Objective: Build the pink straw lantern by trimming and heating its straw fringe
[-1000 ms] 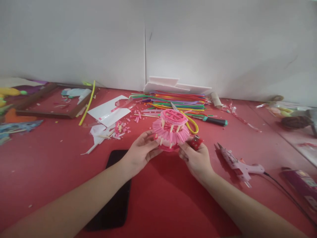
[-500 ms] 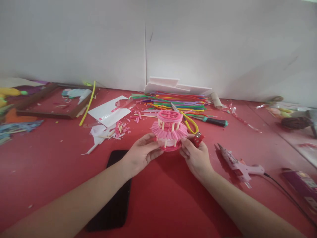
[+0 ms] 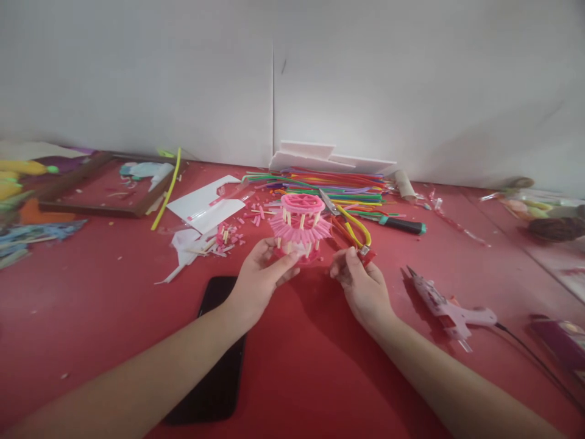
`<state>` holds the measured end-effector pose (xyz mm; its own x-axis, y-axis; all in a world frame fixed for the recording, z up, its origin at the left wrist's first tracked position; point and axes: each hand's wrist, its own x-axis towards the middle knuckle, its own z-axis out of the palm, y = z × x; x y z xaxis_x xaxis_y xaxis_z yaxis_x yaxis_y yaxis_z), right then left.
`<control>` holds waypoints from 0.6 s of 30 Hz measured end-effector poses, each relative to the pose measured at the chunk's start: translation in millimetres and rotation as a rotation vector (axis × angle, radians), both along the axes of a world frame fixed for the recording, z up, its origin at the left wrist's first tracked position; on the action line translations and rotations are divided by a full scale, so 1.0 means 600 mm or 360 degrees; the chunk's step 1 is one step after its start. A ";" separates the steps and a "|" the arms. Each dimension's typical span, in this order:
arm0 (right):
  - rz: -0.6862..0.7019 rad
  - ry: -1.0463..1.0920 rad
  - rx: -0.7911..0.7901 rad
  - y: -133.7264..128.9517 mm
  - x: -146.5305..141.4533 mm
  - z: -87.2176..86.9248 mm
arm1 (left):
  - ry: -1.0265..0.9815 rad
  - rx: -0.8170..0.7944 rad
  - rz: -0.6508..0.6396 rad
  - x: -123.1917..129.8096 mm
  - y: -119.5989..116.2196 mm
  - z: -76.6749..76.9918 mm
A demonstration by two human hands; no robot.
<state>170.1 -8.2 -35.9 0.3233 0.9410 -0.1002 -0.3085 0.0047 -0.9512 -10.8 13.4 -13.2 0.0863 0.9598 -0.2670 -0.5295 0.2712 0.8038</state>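
Observation:
A small pink two-tiered model [image 3: 301, 228], with pale stick posts and a pleated pink skirt round its middle, is held upright above the table. My left hand [image 3: 267, 268] grips its lower part from the left, thumb in front. To its right, my right hand [image 3: 359, 277] is apart from the model, its fingers curled. A red lighter [image 3: 367, 255] with a metal top shows behind the thumb, seemingly held in that hand; its lower part is hidden. Scissors [image 3: 354, 228] with yellow handles lie just beyond.
Coloured pipe cleaners [image 3: 338, 186] lie at the back beside a cutter [image 3: 402, 225]. A pink glue gun [image 3: 450, 311] with a cord is at right. Left are a black phone [image 3: 214, 372], white card [image 3: 205, 204], pink scraps [image 3: 228, 238] and a brown frame [image 3: 95, 210].
My right hand has let go of the model and moved slightly right. The model has moved left and up a little in my left hand. The view has shifted slightly.

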 end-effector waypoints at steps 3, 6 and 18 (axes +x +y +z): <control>0.0012 -0.0054 0.0017 -0.002 0.003 -0.006 | 0.0045 -0.0018 0.0048 0.000 0.001 0.001; -0.0009 -0.0097 0.0052 -0.002 0.007 -0.012 | 0.0034 -0.0061 -0.0005 -0.001 0.000 0.005; 0.0023 0.0088 -0.0009 0.003 0.002 0.003 | 0.0064 -0.0100 -0.0289 0.000 -0.004 0.014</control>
<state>171.5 -6.2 -34.2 0.3034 0.9449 -0.1227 -0.3605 -0.0053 -0.9327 -11.1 11.0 -4.9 0.2447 0.9107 -0.3327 -0.4349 0.4098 0.8019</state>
